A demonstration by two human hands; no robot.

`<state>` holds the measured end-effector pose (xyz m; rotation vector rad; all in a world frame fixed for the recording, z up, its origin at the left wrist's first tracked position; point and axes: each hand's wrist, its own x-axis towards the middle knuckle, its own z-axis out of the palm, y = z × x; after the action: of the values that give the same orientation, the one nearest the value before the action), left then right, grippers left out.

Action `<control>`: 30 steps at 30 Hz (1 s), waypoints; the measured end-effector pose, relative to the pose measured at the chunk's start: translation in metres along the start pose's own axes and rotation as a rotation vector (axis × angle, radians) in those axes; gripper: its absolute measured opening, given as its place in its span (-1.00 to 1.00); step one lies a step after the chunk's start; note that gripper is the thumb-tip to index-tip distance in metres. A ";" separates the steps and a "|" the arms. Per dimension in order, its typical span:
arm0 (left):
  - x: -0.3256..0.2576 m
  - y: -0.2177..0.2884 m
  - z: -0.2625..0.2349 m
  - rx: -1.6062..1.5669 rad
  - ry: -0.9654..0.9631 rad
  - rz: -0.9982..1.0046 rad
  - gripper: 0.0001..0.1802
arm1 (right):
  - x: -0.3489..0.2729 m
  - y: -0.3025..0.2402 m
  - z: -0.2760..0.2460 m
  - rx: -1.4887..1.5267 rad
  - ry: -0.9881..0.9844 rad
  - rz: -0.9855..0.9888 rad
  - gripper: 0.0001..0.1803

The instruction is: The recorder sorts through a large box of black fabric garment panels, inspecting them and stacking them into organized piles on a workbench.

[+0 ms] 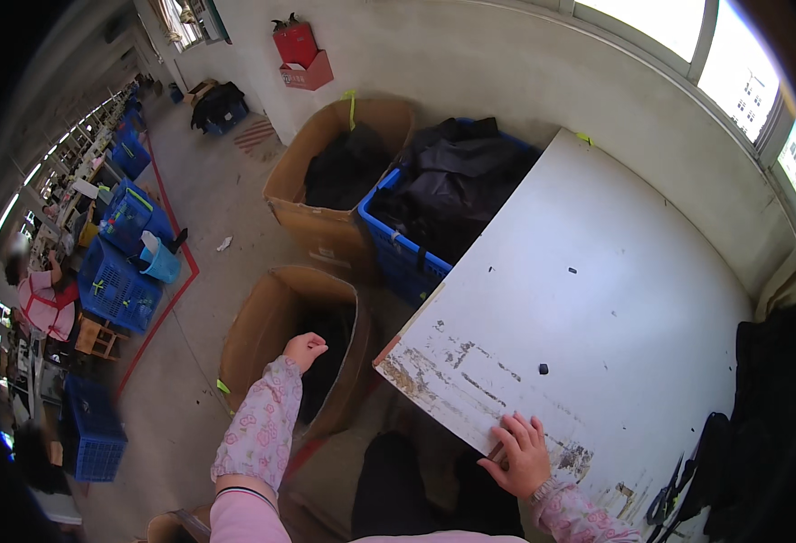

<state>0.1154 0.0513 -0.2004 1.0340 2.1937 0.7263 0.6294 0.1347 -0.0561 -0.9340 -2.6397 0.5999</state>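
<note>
My left hand [306,350] reaches over the near cardboard box [242,337], its fingers curled together. Anything in them is hidden or too small to make out against the dark inside. Dark material [327,330] lies down in that box. My right hand [522,452] rests on the near edge of the white tabletop [588,317], fingers apart and holding nothing visible. Small black pieces [544,369] lie scattered on the tabletop. Black-handled scissors [665,498] lie at its right side, beside black cloth [769,398].
A blue crate [393,244] heaped with black material [457,172] stands against the table's left edge. Behind it is another cardboard box [298,213]. Blue baskets [113,285] line the aisle at left, where a person [47,303] in pink sits. A red box [296,43] hangs on the wall.
</note>
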 end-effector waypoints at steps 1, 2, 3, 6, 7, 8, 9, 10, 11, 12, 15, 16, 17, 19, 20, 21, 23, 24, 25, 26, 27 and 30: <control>0.014 0.017 -0.009 0.014 0.027 0.011 -0.83 | 0.004 0.000 -0.002 0.019 -0.014 0.008 -0.38; 0.027 0.030 -0.015 0.029 0.054 0.021 -0.84 | 0.011 0.002 -0.003 0.029 -0.016 0.013 -0.38; 0.040 0.036 -0.025 0.043 0.065 0.022 -0.83 | 0.022 0.006 -0.003 0.125 -0.004 -0.004 -0.42; 0.084 0.084 -0.026 0.147 0.060 0.060 -0.79 | 0.082 0.022 -0.022 0.214 0.070 -0.024 -0.50; 0.098 0.087 -0.029 0.157 0.054 0.054 -0.79 | 0.112 0.026 -0.031 0.221 0.142 -0.052 -0.54; 0.114 0.081 -0.036 0.164 0.066 0.079 -0.80 | 0.144 0.032 -0.034 0.216 0.192 -0.077 -0.56; 0.133 0.079 -0.040 0.166 0.075 0.111 -0.81 | 0.177 0.041 -0.034 0.203 0.246 -0.098 -0.57; 0.155 0.084 -0.042 0.172 0.065 0.114 -0.81 | 0.207 0.053 -0.031 0.205 0.279 -0.076 -0.57; 0.179 0.091 -0.041 -0.097 0.110 -0.160 -0.81 | 0.233 0.067 -0.027 0.201 0.313 -0.049 -0.57; 0.199 0.094 -0.042 -0.356 0.157 -0.442 -0.81 | 0.255 0.079 -0.023 0.209 0.313 -0.031 -0.57; 0.254 0.099 -0.035 -0.354 0.212 -0.505 -0.73 | 0.293 0.105 -0.007 0.120 0.298 0.099 -0.59; 0.271 0.099 -0.030 -0.234 0.269 -0.508 -0.67 | 0.295 0.109 0.000 0.126 0.297 0.124 -0.59; 0.285 0.097 -0.029 -0.216 0.250 -0.510 -0.67 | 0.294 0.111 0.006 0.091 0.248 0.093 -0.60; 0.308 0.101 -0.006 0.778 0.346 0.091 -0.56 | 0.292 0.122 0.005 0.032 0.178 0.100 -0.61; 0.321 0.103 0.005 0.771 0.312 0.102 -0.56 | 0.292 0.125 0.002 0.042 0.173 0.111 -0.62; 0.334 0.104 0.007 0.812 0.313 0.134 -0.49 | 0.294 0.124 0.000 0.057 0.174 0.117 -0.62; 0.362 0.089 0.007 0.933 0.329 0.186 -0.48 | 0.299 0.123 0.000 0.076 0.154 0.132 -0.63; 0.378 0.085 0.005 0.930 0.312 0.193 -0.48 | 0.300 0.122 0.000 0.091 0.139 0.131 -0.64; 0.395 0.084 0.006 0.913 0.219 0.046 -0.54 | 0.300 0.122 0.001 0.085 0.129 0.150 -0.64; 0.407 0.081 0.005 0.895 0.127 -0.102 -0.59 | 0.300 0.122 0.002 0.082 0.118 0.151 -0.65; 0.415 0.073 0.001 0.895 0.113 -0.097 -0.59 | 0.302 0.121 0.002 0.080 0.111 0.149 -0.66; 0.424 0.054 -0.004 0.877 0.121 -0.014 -0.67 | 0.304 0.121 -0.003 0.070 0.096 0.180 -0.67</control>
<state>-0.0805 0.4221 -0.2804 1.3857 2.6749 -0.2507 0.4661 0.4171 -0.0743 -1.1570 -2.4515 0.6662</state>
